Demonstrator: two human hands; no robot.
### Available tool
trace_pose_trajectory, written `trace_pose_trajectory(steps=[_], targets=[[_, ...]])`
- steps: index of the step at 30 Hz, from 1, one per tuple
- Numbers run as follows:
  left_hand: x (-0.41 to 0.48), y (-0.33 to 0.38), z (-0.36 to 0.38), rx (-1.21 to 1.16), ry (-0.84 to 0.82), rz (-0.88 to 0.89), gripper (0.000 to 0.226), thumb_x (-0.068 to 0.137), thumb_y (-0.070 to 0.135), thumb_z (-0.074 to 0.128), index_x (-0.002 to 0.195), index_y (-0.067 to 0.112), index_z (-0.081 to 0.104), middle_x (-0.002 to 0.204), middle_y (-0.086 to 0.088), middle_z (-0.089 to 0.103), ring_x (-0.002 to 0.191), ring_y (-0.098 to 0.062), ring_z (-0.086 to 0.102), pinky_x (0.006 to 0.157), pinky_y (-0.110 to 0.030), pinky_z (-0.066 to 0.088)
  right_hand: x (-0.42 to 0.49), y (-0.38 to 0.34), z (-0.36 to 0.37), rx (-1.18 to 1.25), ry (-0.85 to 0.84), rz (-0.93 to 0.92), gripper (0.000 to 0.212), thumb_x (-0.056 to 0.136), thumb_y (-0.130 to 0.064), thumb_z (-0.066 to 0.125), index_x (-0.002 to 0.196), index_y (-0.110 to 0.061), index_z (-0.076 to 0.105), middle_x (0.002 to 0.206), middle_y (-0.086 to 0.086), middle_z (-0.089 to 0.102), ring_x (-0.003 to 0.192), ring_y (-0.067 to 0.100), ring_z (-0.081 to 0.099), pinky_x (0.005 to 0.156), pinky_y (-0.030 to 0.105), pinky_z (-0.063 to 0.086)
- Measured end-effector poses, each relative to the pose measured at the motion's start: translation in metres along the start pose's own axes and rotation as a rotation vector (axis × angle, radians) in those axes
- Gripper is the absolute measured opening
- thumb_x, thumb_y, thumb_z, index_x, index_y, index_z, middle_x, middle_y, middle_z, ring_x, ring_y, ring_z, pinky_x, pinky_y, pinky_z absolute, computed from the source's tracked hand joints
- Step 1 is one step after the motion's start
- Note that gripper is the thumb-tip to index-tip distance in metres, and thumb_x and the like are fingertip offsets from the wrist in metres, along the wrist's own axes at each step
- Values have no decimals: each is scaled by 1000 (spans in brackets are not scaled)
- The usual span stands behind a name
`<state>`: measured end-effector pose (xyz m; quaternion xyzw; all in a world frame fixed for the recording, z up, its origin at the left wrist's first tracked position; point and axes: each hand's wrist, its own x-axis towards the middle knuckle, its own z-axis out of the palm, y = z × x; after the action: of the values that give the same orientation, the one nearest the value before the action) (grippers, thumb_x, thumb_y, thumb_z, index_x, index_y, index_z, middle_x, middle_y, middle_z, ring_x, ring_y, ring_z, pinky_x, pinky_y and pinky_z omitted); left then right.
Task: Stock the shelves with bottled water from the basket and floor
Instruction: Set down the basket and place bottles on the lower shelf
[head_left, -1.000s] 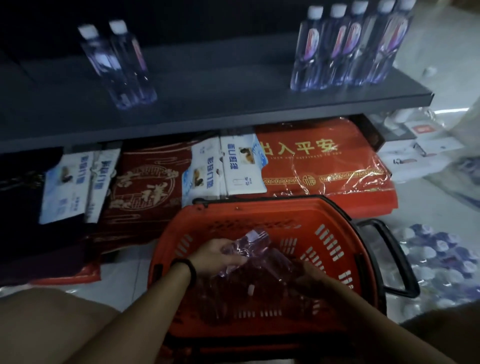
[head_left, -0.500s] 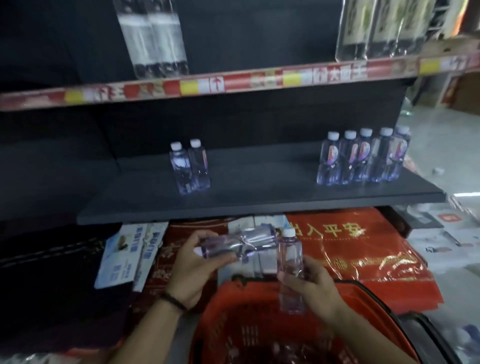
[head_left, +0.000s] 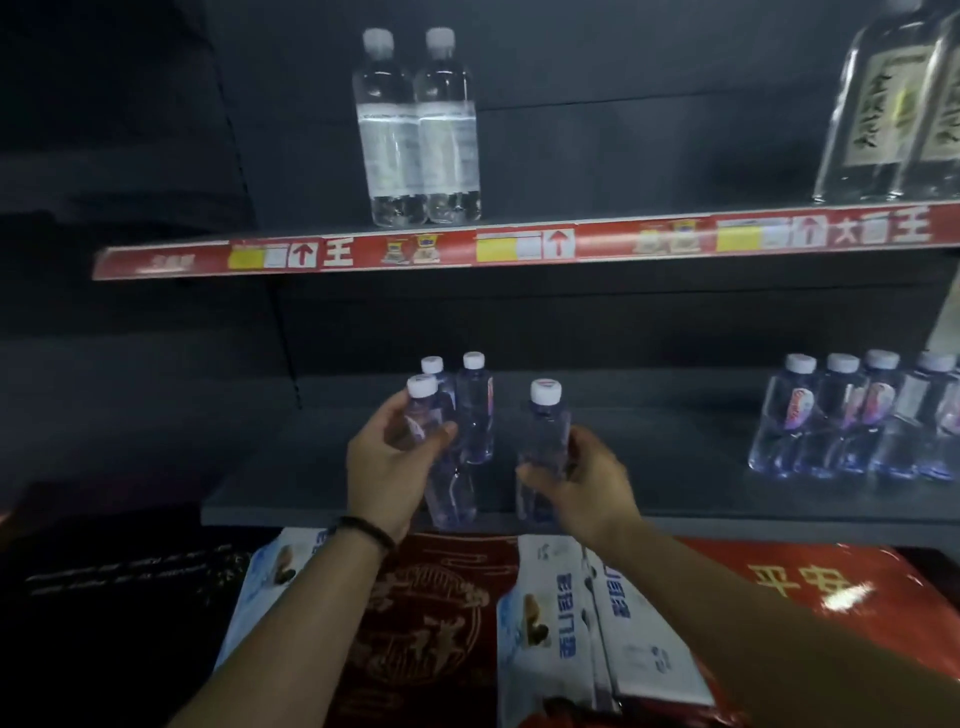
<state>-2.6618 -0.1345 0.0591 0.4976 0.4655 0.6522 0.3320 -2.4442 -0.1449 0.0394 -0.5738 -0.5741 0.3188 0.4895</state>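
Observation:
My left hand (head_left: 387, 460) grips a small clear water bottle (head_left: 447, 488) with a white cap, upright at the front of the dark lower shelf (head_left: 675, 467). Just behind it stand two more small bottles (head_left: 475, 410) on that shelf. My right hand (head_left: 582, 480) holds another small white-capped bottle (head_left: 543, 431) upright, a little to the right, near the shelf's front edge. Whether either held bottle touches the shelf is unclear.
Several small bottles (head_left: 852, 421) stand in a row at the shelf's right end. Two taller bottles (head_left: 415, 130) and large labelled bottles (head_left: 893, 104) sit on the upper shelf with its red price strip (head_left: 519, 244). Red mats (head_left: 810, 592) and white packets (head_left: 571, 623) lie below.
Both hands rose from the red basket to the lower shelf, each carrying a bottle. The left-hand bottle turned from lying sideways to upright. The view tilted up and the basket dropped out of sight.

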Motion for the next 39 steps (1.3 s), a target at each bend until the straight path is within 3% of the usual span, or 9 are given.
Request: trace_pose_trajectory(steps=[8, 11, 15, 20, 24, 27, 29, 34, 39], targets=[[57, -53, 7, 214, -10, 152, 54, 87, 11, 83, 128, 42, 68, 118, 23, 75, 111, 2, 70, 104, -41, 57, 74, 9, 70, -94, -16, -30, 48, 85, -29, 89, 125, -24, 64, 114, -7, 73, 102, 13, 70, 94, 32, 59], [60, -75, 11, 190, -31, 158, 76, 86, -3, 79, 144, 41, 59, 129, 19, 71, 120, -3, 68, 106, -39, 57, 82, 19, 83, -138, -20, -41, 47, 88, -28, 86, 128, -24, 63, 111, -9, 71, 98, 10, 67, 80, 17, 52], [59, -95, 19, 220, -26, 73, 100, 84, -5, 83, 157, 47, 38, 141, 12, 64, 124, -5, 65, 106, -31, 56, 94, 27, 95, -249, -15, -47, 37, 90, -26, 83, 123, -21, 67, 112, -3, 74, 100, 14, 69, 81, 23, 53], [65, -106, 27, 271, 38, 57, 84, 80, 0, 88, 126, 59, 49, 122, 15, 69, 111, -3, 69, 100, -34, 60, 103, 31, 102, -256, 14, 2, 31, 91, -22, 81, 118, -15, 67, 110, 4, 74, 91, 15, 68, 72, 21, 54], [54, -116, 21, 397, 48, 4, 83, 79, 18, 92, 146, 40, 48, 136, 7, 62, 125, -13, 61, 109, -41, 54, 87, 36, 86, -215, -86, -19, 38, 91, -27, 83, 121, -18, 60, 109, -3, 69, 84, 1, 61, 56, 5, 45], [24, -103, 18, 581, 95, -30, 90, 83, 35, 89, 156, 21, 38, 149, -9, 48, 134, -24, 47, 110, -36, 43, 53, 40, 59, -260, -165, -75, 47, 91, -32, 82, 131, -24, 58, 117, -7, 64, 100, 9, 64, 80, 13, 51], [-2, -83, 16, 685, 133, -25, 76, 87, 37, 84, 148, 18, 43, 143, -11, 46, 130, -33, 47, 107, -42, 44, 22, 48, 35, -281, -188, -108, 39, 92, -26, 82, 125, -27, 61, 114, -7, 65, 95, 7, 65, 77, 5, 48], [-60, -35, 17, 887, -287, 24, 7, 91, 29, 76, 95, 24, 75, 95, 9, 74, 96, -16, 71, 79, -24, 48, -63, 89, -28, -262, -388, -16, 13, 93, -21, 78, 97, -31, 71, 83, -3, 74, 71, 11, 71, 70, 30, 59], [-154, -45, 51, 925, -984, -302, 25, 98, 43, 72, 97, 20, 82, 89, 5, 81, 72, -2, 73, 62, -18, 54, -139, 158, -73, -258, -629, 190, 15, 92, -6, 76, 91, -20, 79, 79, -5, 78, 70, 3, 67, 74, 31, 55]])
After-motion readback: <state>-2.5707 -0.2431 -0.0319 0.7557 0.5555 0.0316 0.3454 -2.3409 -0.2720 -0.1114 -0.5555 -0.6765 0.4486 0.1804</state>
